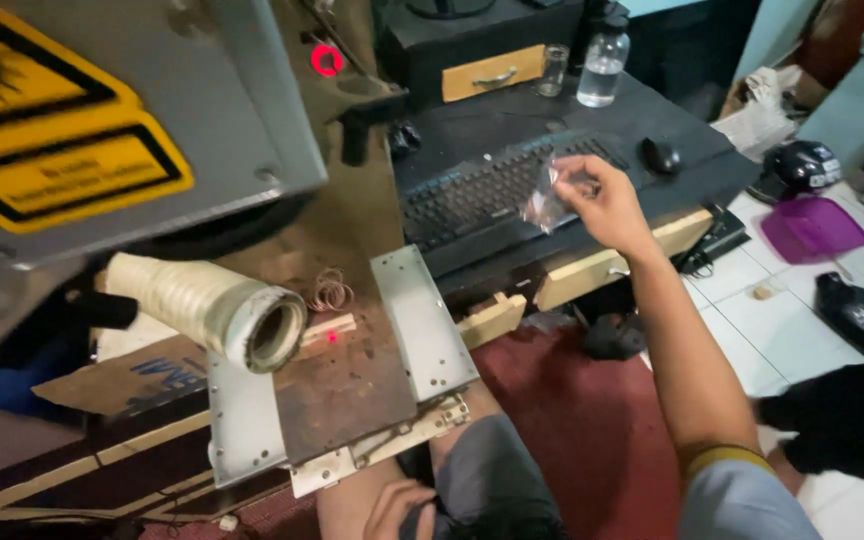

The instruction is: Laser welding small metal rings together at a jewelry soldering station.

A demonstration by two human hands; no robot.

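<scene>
Pinching a small clear bag point(549, 203), right hand point(604, 203) above keyboard point(497, 190).

Roll point(207, 305) & machine head point(102, 120) crowding plate point(347, 385)

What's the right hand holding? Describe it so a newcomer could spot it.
Start at the black keyboard on the dark desk. Above its right end, the right hand pinches a small clear plastic bag. It is the only thin, crinkled see-through thing there; the nearby bottle and glass are rigid and stand on the desk.
</scene>
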